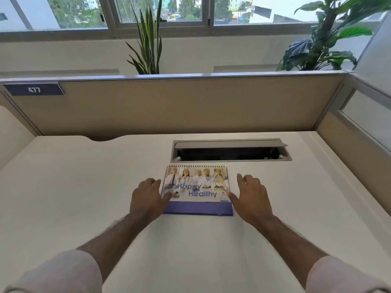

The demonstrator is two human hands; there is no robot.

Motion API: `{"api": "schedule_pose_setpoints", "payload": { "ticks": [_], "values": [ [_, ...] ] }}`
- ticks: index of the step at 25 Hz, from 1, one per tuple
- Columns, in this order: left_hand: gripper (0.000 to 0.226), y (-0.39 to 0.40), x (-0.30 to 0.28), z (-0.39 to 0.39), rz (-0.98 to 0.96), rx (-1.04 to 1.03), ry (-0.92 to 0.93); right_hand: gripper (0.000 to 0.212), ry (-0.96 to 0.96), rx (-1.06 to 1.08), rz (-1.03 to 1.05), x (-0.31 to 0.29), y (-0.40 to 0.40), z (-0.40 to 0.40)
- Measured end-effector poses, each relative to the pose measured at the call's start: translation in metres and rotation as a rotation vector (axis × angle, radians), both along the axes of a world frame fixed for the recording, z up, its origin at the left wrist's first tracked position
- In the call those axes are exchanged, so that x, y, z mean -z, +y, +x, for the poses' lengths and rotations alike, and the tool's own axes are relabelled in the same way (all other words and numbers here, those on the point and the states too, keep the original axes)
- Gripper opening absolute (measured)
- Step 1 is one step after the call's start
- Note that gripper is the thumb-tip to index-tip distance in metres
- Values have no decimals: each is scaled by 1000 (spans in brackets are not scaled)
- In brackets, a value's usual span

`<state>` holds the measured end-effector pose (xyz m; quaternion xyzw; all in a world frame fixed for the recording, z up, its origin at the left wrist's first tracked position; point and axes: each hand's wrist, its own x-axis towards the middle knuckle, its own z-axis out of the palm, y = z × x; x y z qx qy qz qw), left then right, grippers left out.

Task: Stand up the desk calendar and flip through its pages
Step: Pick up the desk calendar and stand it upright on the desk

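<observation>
A desk calendar (pixel 197 190) lies flat on the white desk (pixel 84 187), spiral binding at its far edge and a purple base strip at its near edge. Its cover shows a group photo with the words "Happy Healthy". My left hand (pixel 147 197) rests at the calendar's left edge, thumb touching the lower left corner. At the right edge is my right hand (pixel 250 197), thumb touching the lower right corner, fingers spread on the desk. Neither hand grips the calendar.
An open cable tray (pixel 230 151) with a raised grey lid sits just behind the calendar. A beige partition (pixel 169 104) with a "477" label (pixel 33 89) walls the desk's far side, another partition the right. Potted plants stand behind it.
</observation>
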<state>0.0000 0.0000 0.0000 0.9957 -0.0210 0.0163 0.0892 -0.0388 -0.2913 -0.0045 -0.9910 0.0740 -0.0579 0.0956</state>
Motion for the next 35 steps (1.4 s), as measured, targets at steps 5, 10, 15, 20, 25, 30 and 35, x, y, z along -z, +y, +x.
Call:
{"api": "schedule_pose_setpoints", "payload": {
  "ticks": [5,10,15,20,25,30,35],
  "values": [
    [48,-15,26,-11,-153,-152,80,33,143,14,229,25,11,-8],
    [40,-15,32,-2,-346,-295,224,35,193,138,665,32,20,-1],
    [38,-4,27,-2,-806,-359,307,17,215,325,890,30,15,0],
    [38,6,17,-16,-936,-311,388,17,253,312,1060,13,6,-11],
    [32,2,3,-30,-976,-243,346,25,200,277,1096,-4,-4,-28],
    [33,-8,-10,-46,-1018,-164,279,24,115,199,1089,-20,-11,-45],
    [30,-19,-6,-69,-978,-96,184,24,42,158,990,-20,-18,-64]
  ]
}}
